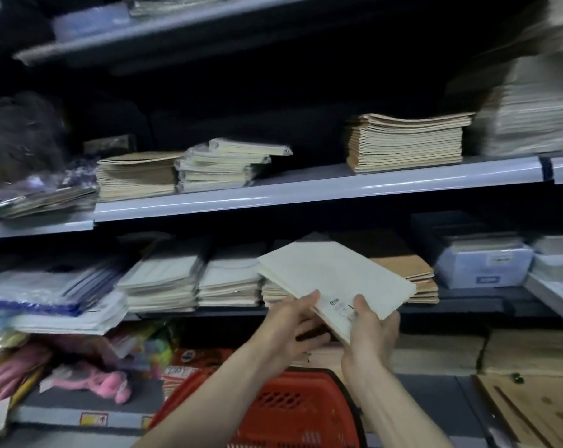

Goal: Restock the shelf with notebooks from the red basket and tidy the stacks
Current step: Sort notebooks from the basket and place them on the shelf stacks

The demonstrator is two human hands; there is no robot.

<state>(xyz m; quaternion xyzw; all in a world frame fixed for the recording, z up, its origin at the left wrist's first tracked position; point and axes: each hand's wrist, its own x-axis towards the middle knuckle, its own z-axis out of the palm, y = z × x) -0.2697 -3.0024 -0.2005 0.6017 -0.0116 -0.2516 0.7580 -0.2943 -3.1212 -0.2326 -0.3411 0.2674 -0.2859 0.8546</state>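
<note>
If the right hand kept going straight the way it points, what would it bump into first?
Probably the stack of brown kraft notebooks, just beyond the right hand and the pale cream notebooks it holds, though depth is unclear.

Cream-covered notebooks (335, 279): a thin bundle, tilted, gripped at its near edge by the left hand (293, 324) and right hand (370, 331). Cream stacks (163, 282) lie at its 9 o'clock, a brown kraft stack (417, 274) at 3 o'clock. Red basket (293, 412): perforated plastic, at 6 o'clock.

Grey metal shelving (273, 197) stands before a seemingly dark back panel (241, 101).
</note>
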